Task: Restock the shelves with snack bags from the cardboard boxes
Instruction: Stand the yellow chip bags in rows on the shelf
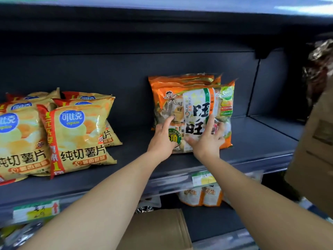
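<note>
Placing step: left hand (163,139) and right hand (207,141), fingers spread flat, press orange plastic snack bag (196,105) upright on dark metal shelf (252,138); next probably release, fetch another bag.

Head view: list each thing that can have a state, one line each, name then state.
front orange bag: sealed, upright, leaning slightly back.
left hand: fingers straight, pressing its lower left.
right hand: fingers spread, pressing its lower middle.
yellow chip bags: sealed, standing, leaning back.
shelf: partly stocked, bare gap between the bag groups.
cardboard box: at right edge, open or closed cannot tell.
</note>
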### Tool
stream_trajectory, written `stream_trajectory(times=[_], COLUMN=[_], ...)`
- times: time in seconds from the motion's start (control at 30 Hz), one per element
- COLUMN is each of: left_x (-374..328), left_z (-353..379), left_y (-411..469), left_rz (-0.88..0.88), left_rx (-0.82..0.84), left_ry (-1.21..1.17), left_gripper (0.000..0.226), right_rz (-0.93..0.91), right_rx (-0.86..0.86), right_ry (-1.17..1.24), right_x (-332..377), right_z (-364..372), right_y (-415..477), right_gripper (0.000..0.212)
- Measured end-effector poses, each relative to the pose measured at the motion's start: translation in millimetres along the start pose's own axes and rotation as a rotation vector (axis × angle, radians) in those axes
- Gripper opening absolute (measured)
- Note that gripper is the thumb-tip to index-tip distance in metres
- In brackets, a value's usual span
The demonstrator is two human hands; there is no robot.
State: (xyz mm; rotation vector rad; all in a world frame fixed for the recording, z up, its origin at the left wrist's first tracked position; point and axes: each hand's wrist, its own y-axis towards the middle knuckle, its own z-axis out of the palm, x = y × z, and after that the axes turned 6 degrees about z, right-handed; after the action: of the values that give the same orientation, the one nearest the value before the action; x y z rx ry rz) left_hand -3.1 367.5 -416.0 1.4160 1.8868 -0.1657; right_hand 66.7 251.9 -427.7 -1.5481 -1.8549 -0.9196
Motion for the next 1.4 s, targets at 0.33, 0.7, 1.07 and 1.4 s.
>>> stream_trajectory(times=[0.33,0.7,1.07,1.4], left_x=[3,49,130,107], left_z=[-18,-115,-219,-220], left_y=[-24,-93,-148,-158], left_rz=[0.056,0.027,-0.316,-0.138], left_rx=[0.053,-0.251,-0.601,-0.478], left_ry=[-0.082,0.087,0.397,0.349], left_gripper=[0.083,0.053,0.049,0.039], right_rz=[-0.102,-0.591,-0.45,-0.686], right_rx=[-0.213,0.158,0.438,0.181], right_ry=[-0.205,-0.087,0.02,-0.086], right_x=[2,75,131,151], right_z=[-12,35,102,82], right_y=[-26,-111,-162,-191], right_gripper=[0.09,0.066,0.068,0.045])
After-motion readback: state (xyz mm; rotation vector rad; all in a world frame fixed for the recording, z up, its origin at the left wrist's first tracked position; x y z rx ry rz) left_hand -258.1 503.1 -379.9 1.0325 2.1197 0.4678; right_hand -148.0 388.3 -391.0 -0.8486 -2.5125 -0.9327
